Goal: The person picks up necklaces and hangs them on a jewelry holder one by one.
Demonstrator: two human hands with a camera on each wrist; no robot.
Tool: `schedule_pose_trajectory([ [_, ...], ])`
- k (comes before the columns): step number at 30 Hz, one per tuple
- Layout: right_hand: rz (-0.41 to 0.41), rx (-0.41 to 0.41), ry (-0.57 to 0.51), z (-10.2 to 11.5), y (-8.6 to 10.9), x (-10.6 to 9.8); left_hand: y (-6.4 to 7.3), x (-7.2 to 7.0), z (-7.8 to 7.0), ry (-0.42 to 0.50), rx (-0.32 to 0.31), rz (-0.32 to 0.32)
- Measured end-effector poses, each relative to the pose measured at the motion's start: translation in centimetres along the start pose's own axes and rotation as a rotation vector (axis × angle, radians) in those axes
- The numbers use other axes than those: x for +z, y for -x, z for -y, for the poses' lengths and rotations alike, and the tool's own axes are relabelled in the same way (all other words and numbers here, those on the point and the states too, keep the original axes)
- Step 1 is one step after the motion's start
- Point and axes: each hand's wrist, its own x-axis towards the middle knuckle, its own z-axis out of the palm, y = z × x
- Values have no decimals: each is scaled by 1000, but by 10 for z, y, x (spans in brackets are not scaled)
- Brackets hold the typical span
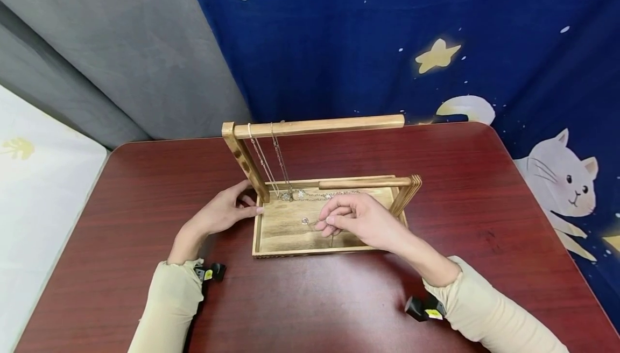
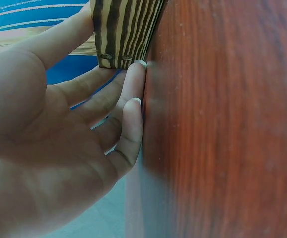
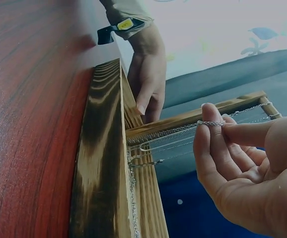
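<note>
A wooden jewelry stand (image 1: 281,253) has a tray base and two raised bars. At its left end my left hand (image 1: 224,210) holds the tray, thumb at the rim and fingers by the post (image 1: 248,167); the left wrist view shows fingertips touching the striped wooden end (image 2: 126,34). Over the tray my right hand (image 1: 356,218) pinches a thin silver necklace (image 3: 212,123) between thumb and finger. A small round pendant (image 1: 305,221) shows beside those fingers. Two necklaces hang from the upper bar (image 1: 319,126), near its left end, with a pendant (image 1: 287,197) low over the tray.
A shorter, lower bar (image 1: 363,183) runs from the right post (image 1: 406,194). Another chain (image 1: 315,197) stretches along the tray's back, partly hidden by the right hand. The stand rests on a reddish-brown table (image 1: 310,299), with a blue curtain (image 1: 339,35) behind.
</note>
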Motion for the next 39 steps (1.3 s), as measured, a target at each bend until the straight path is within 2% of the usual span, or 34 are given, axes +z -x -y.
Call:
schedule_pose_trajectory([
  [7, -23, 9, 5, 5, 3, 0, 1, -1, 0, 7, 7, 7],
  [23, -72, 0, 153, 20, 10, -2, 0, 0, 3, -10, -5, -1],
  [29, -66, -17, 139, 26, 13, -6, -1, -2, 1, -2, 0, 6],
  [39, -108, -35, 96, 34, 22, -13, 0, -1, 1, 2, -5, -2],
])
